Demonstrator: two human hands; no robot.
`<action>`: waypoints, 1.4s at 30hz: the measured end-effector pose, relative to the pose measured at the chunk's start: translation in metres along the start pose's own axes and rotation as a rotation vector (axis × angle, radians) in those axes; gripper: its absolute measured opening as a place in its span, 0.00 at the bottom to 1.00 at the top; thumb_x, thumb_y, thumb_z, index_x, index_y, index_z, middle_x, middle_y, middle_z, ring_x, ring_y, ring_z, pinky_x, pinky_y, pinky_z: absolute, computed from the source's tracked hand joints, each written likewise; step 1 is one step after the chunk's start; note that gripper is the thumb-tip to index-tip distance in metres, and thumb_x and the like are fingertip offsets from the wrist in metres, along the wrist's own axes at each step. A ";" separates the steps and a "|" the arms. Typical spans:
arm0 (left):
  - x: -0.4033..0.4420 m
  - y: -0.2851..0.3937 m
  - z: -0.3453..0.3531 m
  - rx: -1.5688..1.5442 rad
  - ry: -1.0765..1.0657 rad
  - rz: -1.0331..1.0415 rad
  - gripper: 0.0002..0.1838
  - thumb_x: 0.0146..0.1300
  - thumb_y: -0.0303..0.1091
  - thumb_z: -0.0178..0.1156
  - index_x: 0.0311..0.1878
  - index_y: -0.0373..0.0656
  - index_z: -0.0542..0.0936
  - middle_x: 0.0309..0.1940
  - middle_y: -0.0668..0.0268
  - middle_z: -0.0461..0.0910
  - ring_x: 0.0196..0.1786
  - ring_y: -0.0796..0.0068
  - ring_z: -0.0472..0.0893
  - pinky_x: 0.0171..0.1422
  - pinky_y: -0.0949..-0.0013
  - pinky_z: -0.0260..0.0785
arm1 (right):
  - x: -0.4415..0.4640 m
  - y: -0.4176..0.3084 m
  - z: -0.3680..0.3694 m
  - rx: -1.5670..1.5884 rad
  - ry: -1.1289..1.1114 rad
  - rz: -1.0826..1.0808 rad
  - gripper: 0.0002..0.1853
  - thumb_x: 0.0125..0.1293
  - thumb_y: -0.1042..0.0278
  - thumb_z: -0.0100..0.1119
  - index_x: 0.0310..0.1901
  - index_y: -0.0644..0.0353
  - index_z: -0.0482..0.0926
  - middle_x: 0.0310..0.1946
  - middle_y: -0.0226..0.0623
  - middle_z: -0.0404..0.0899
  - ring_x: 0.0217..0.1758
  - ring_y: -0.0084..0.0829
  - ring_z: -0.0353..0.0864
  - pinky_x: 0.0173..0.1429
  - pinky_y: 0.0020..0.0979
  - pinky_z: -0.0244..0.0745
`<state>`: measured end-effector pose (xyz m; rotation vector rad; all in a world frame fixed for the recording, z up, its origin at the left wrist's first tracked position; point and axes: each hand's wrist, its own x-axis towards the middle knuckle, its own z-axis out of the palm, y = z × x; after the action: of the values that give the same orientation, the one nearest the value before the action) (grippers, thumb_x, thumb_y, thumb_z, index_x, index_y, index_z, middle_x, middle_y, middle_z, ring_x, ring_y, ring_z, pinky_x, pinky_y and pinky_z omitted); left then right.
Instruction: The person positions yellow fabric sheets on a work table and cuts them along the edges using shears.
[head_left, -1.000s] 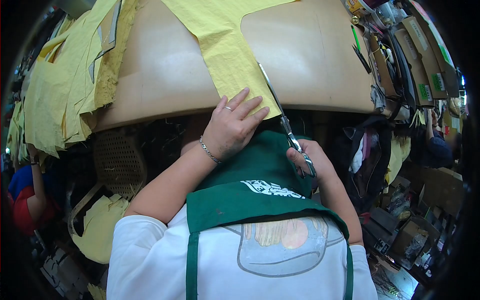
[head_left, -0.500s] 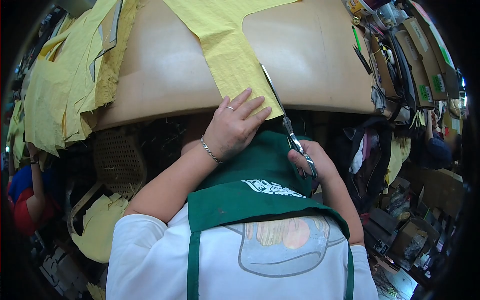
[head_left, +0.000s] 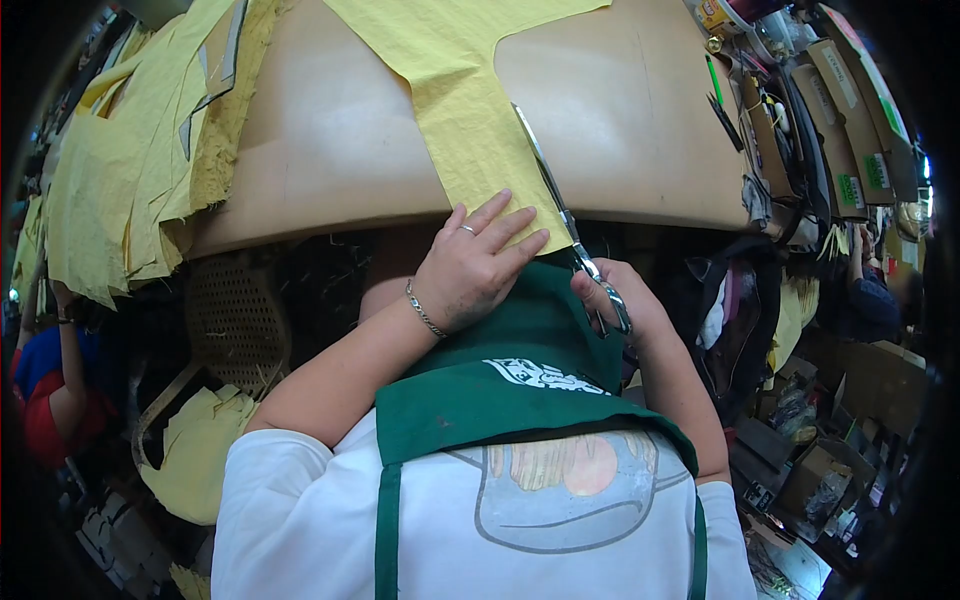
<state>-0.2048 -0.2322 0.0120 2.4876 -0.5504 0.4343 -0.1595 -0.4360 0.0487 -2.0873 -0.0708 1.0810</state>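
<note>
A long strip of yellow fabric (head_left: 472,125) runs down the table to its near edge, widening at the far end. Across its near end lies my left hand (head_left: 472,262), palm down with the fingers spread. My right hand (head_left: 637,298) grips a pair of metal scissors (head_left: 540,165), thumb and fingers at the handle loops. The blades point away from me and lie along the strip's right edge. Whether fabric is between them I cannot tell.
Yellow fabric pieces (head_left: 140,170) are piled on the table's (head_left: 620,110) left side. A green pen (head_left: 713,78) and cardboard boxes (head_left: 835,120) sit at the right. Below left stands a chair (head_left: 235,320) with yellow pieces; another person (head_left: 62,385) is beyond it.
The scissors have moved slightly forward along the strip's right edge, together with my right hand. My left hand and the fabric's near end have shifted a little towards me.
</note>
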 end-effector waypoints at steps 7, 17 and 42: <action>0.000 0.000 0.000 -0.020 -0.002 0.007 0.18 0.48 0.30 0.61 0.45 0.49 0.76 0.48 0.63 0.72 0.55 0.57 0.70 0.50 0.55 0.65 | -0.004 0.000 0.003 -0.014 0.041 0.028 0.38 0.39 0.25 0.54 0.23 0.64 0.72 0.12 0.30 0.68 0.13 0.21 0.70 0.18 0.22 0.66; 0.000 0.002 0.000 -0.014 -0.022 0.005 0.19 0.47 0.29 0.60 0.47 0.49 0.75 0.49 0.63 0.72 0.55 0.57 0.69 0.49 0.54 0.65 | -0.003 0.007 0.000 0.011 -0.015 0.031 0.37 0.40 0.27 0.54 0.23 0.63 0.71 0.12 0.29 0.68 0.13 0.20 0.69 0.18 0.22 0.65; -0.004 0.010 0.000 -0.100 -0.039 0.039 0.22 0.45 0.27 0.60 0.48 0.49 0.74 0.50 0.62 0.71 0.55 0.56 0.69 0.48 0.58 0.66 | 0.014 -0.003 -0.001 0.068 0.012 0.011 0.38 0.39 0.24 0.53 0.20 0.62 0.69 0.11 0.29 0.67 0.12 0.20 0.69 0.15 0.22 0.64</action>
<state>-0.2134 -0.2390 0.0143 2.3979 -0.6217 0.3656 -0.1496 -0.4295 0.0414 -2.0355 -0.0166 1.0636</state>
